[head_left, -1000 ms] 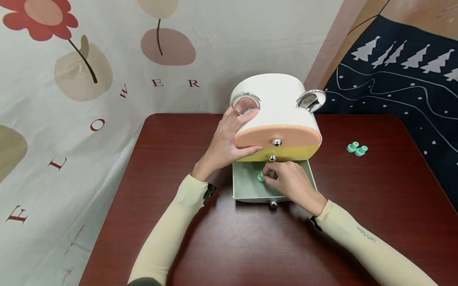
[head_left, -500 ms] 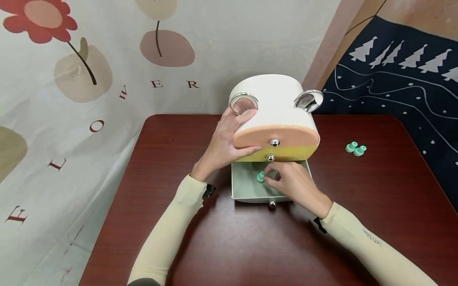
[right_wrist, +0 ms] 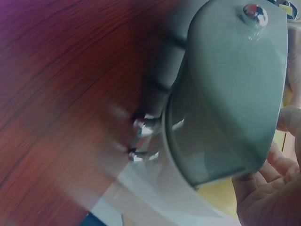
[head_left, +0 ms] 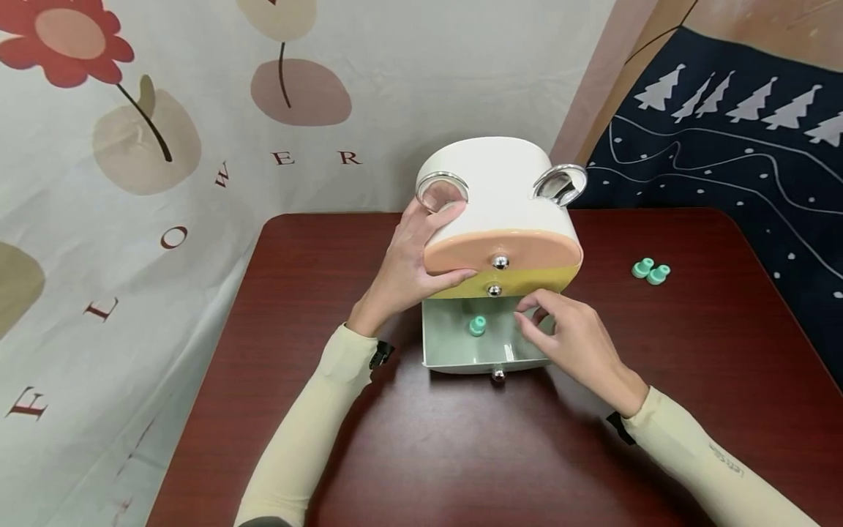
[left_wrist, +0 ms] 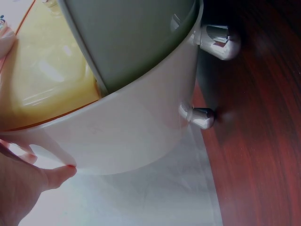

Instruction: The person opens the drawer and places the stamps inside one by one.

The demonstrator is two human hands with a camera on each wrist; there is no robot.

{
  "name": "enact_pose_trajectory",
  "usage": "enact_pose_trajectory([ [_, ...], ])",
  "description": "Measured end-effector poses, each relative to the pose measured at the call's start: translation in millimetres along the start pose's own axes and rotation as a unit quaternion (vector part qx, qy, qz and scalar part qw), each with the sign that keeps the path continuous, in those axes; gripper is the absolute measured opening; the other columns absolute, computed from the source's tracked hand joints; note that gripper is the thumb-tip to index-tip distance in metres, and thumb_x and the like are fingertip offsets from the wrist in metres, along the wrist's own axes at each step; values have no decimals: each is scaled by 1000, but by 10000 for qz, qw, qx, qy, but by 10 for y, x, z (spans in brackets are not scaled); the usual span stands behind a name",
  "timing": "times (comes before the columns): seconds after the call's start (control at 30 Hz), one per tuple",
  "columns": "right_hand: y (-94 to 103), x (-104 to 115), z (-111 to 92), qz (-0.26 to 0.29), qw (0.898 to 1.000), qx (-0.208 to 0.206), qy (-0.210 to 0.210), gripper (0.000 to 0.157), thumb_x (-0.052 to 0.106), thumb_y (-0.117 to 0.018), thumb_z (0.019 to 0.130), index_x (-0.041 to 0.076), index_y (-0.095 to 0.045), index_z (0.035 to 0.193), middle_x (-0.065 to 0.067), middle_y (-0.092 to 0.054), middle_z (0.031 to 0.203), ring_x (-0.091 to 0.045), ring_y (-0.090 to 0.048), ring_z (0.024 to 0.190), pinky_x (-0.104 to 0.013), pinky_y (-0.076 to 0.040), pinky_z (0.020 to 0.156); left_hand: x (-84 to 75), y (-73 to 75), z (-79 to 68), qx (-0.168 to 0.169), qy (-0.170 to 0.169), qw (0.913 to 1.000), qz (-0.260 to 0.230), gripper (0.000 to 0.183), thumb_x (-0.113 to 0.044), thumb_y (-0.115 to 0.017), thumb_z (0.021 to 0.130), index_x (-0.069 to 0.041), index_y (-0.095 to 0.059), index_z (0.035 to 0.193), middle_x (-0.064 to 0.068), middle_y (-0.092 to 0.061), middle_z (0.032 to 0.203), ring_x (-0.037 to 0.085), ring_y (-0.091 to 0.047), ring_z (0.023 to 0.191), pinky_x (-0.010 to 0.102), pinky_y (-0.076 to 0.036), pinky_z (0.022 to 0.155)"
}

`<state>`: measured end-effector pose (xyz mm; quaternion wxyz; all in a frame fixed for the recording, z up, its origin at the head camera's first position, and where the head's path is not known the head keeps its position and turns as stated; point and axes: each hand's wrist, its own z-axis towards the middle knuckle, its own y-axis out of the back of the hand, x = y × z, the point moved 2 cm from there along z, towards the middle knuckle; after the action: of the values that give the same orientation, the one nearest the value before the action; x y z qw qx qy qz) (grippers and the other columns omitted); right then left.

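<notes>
A small white storage cabinet with silver-rimmed ears has an orange top drawer, a yellow middle drawer and a green bottom drawer. The bottom one is pulled out. Inside it stands a small mint-green stepped plug. My left hand grips the cabinet's left side, thumb across the front and fingers up by the ear. My right hand is over the right part of the bottom drawer, holding nothing, its thumb and fingers loosely bent and apart from the plug.
Two more mint-green plugs stand side by side on the dark red table, right of the cabinet. Behind hangs a pale flower-print cloth, with a navy tree-print cloth at the right. Silver feet support the cabinet.
My right hand has let go of the plug in the bottom drawer and moved right, away from it. My left hand keeps its grip on the cabinet.
</notes>
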<state>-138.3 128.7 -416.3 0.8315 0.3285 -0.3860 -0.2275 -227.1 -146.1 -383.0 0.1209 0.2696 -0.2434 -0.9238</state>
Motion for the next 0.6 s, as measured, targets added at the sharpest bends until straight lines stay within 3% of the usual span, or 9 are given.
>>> enact_pose_trajectory([
  [0.17,110,-81,-41,-2,9993,-377,13,20,2,-83,91,21,-75,96,15,-70,83,-3,-59,64,-17,-41,58,-10,11,-1,35,28,10000,-7,92,-28,-102,76,-12,-55,154,16,-55,154,35,-37,150,55,-29,122],
  [0.37,253,-216,-125,-5,9969,-770,-164,15,6,-83,93,19,-76,95,16,-65,77,0,-57,62,-15,-44,60,-18,15,2,39,-4,10000,-23,92,-28,-102,76,-12,-55,154,16,-54,154,35,-36,151,55,-28,122],
  [0.6,443,-373,-220,-49,9920,-1246,-218,11,6,-82,93,14,-79,99,11,-69,81,2,-55,66,-13,-43,63,-24,15,3,30,13,10000,-24,92,-28,-101,76,-12,-55,154,15,-56,152,35,-38,150,55,-29,121],
])
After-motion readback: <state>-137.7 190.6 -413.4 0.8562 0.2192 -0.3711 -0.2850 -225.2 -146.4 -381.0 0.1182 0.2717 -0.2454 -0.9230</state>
